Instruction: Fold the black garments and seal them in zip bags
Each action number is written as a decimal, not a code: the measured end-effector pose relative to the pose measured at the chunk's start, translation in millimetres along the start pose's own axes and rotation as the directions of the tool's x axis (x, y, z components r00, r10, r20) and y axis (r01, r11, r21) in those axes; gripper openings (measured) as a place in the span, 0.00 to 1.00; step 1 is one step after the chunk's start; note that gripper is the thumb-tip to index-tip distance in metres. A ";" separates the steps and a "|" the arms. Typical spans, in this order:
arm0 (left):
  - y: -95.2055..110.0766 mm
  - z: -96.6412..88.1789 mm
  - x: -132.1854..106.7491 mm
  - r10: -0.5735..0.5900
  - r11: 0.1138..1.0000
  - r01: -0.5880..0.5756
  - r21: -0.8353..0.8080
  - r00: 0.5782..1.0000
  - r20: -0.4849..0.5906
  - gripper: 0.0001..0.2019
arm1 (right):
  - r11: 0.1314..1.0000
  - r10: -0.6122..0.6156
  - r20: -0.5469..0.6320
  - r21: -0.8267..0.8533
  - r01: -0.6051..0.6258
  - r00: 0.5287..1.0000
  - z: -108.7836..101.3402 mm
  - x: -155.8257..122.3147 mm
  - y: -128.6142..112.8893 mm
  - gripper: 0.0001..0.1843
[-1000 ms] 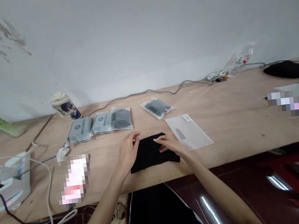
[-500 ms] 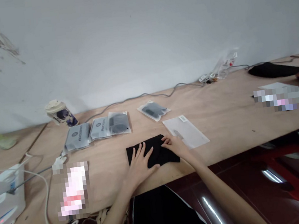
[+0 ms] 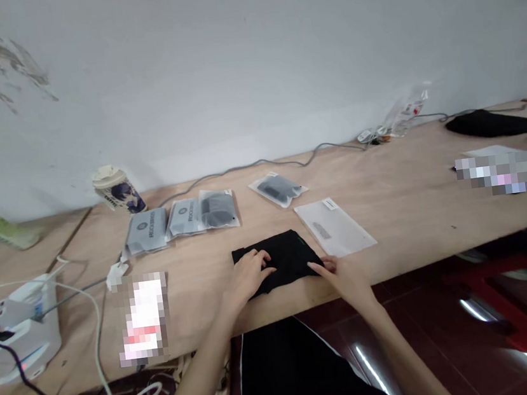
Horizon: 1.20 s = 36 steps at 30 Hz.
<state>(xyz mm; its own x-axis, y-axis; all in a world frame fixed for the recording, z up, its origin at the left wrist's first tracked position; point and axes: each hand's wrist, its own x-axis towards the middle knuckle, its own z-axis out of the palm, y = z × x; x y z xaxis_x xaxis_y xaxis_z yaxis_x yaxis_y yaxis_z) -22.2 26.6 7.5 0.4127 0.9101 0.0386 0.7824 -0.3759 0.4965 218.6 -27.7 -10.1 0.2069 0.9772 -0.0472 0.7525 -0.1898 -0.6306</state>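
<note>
A folded black cloth (image 3: 286, 255) lies flat near the front edge of the table, with a small green mark by its upper right side. On its left part rests my left hand (image 3: 252, 272), fingers bent and thumb apart from them, pressing the fabric. My right hand (image 3: 343, 277) pinches the cloth's lower right corner between thumb and fingers. Just beyond that hand lies a frosted plastic bag (image 3: 339, 230) with a white label at its top.
Three packed frosted pouches (image 3: 181, 219) sit left of centre, and another pouch (image 3: 278, 188) lies behind the cloth. A paper cup (image 3: 119, 189) stands by the wall. At left are a blurred-out phone (image 3: 144, 318), a white power strip (image 3: 25, 335) and cables. Black fabric (image 3: 494, 123) lies far right.
My right hand has moved from the cloth's upper edge to its lower right corner. My left fingers, spread flat before, are now bent. The cloth looks opened wider, and the view has shifted slightly.
</note>
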 end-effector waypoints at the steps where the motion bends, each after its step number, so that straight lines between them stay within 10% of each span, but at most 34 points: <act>1: -0.8 0.8 -1.0 -0.004 1.000 0.004 -0.006 1.000 0.008 0.09 | 0.999 0.002 -0.001 -0.045 -0.002 1.000 4.0 3.6 -7.3 0.25; 6: 5.7 2.0 -9.2 -0.020 0.998 0.022 0.051 0.999 -0.041 0.10 | 0.997 -0.008 -0.059 -0.079 0.003 0.998 15.5 23.2 -33.9 0.19; 13: 7.9 2.2 -11.7 -0.015 0.999 0.017 0.031 0.998 -0.053 0.10 | 0.873 0.135 -0.006 0.474 -0.117 0.991 26.4 41.8 -28.7 0.20; 20: -1.2 -0.8 -13.1 -0.102 0.901 0.052 -0.431 0.990 -0.095 0.11 | 0.834 -0.162 -0.305 0.466 0.295 0.938 45.6 27.0 -79.5 0.20; 23: -13.5 -14.3 -29.2 -0.262 0.619 0.069 -0.783 0.957 -0.123 0.14 | 0.845 -0.461 -0.166 0.218 0.489 0.872 54.4 2.8 -120.4 0.25; 27: -32.2 -29.3 -61.1 -0.575 0.414 0.104 -0.904 0.800 -0.171 0.19 | 0.820 -0.566 0.139 -0.008 0.573 0.812 65.1 -25.9 -144.0 0.38; 33: -27.7 -22.5 -67.3 -0.630 0.458 0.260 -0.850 0.770 -0.104 0.25 | 0.774 -0.632 0.160 0.181 0.607 0.758 48.0 -36.6 -121.3 0.36; 36: -24.2 -8.8 -58.1 -0.586 0.543 0.274 -0.794 0.801 -0.124 0.25 | 0.798 -0.559 0.087 0.327 0.506 0.825 40.7 -30.2 -106.8 0.35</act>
<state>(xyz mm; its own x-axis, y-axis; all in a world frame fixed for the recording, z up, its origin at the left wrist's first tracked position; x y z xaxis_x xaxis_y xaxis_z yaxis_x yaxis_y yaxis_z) -69.3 -15.7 0.9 -0.1859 0.9707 -0.1521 0.1679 0.1839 0.9685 106.6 -33.1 27.1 -0.3045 0.9201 0.2463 0.5008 0.3745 -0.7803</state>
